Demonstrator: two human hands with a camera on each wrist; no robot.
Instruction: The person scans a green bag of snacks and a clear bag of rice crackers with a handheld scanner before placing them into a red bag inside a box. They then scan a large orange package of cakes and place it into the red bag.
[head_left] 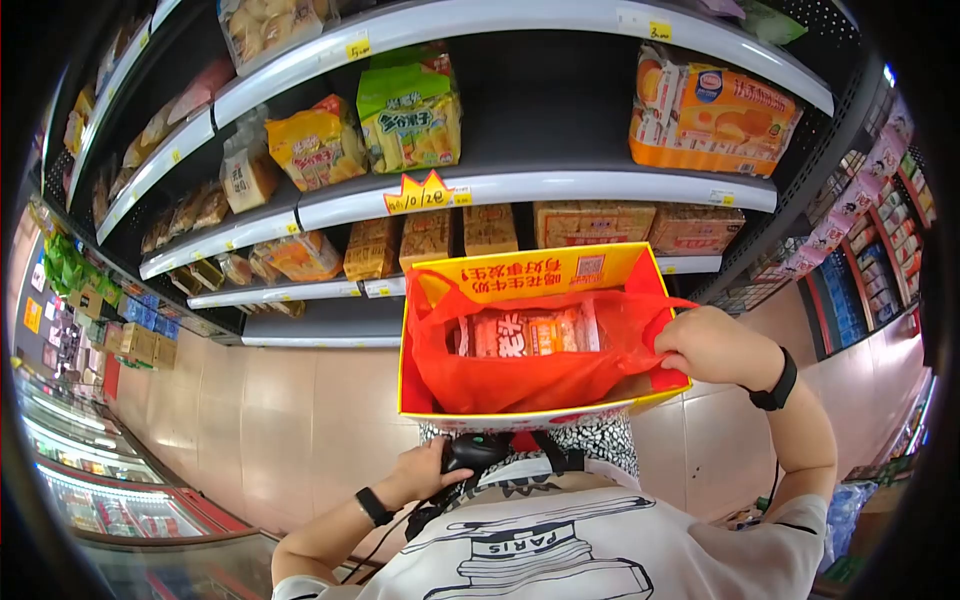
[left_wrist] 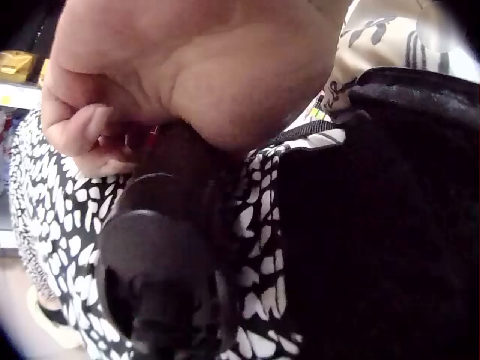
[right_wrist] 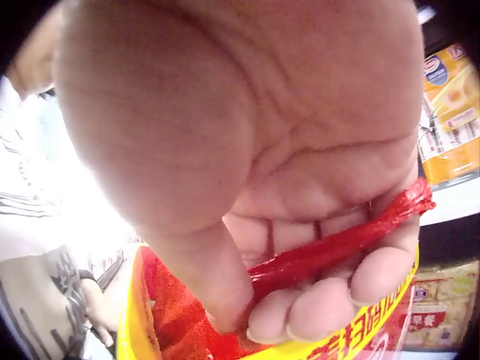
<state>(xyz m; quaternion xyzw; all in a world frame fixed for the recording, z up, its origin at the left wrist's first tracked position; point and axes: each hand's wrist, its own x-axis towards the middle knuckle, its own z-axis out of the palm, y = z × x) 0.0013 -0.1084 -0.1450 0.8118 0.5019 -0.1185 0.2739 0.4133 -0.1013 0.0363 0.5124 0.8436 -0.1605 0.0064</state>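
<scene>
A yellow and red cardboard box (head_left: 560, 270) is held up before the shelves, lined with a red plastic bag (head_left: 520, 380) that holds packets of snacks (head_left: 527, 331). My right hand (head_left: 712, 347) grips the bag's bunched red handle (right_wrist: 337, 244) at the box's right rim, fingers curled round it. My left hand (head_left: 425, 470) is low at my waist, fingers curled on a black device (head_left: 476, 452) fixed to a black strap. In the left wrist view the black device (left_wrist: 161, 262) sits under the palm against a black and white patterned garment.
Store shelves (head_left: 520, 186) with bagged and boxed snacks fill the space ahead. A price tag (head_left: 420, 194) hangs on the middle shelf edge. A tiled aisle floor (head_left: 280, 420) runs left, with freezer cases (head_left: 110, 480) along the lower left.
</scene>
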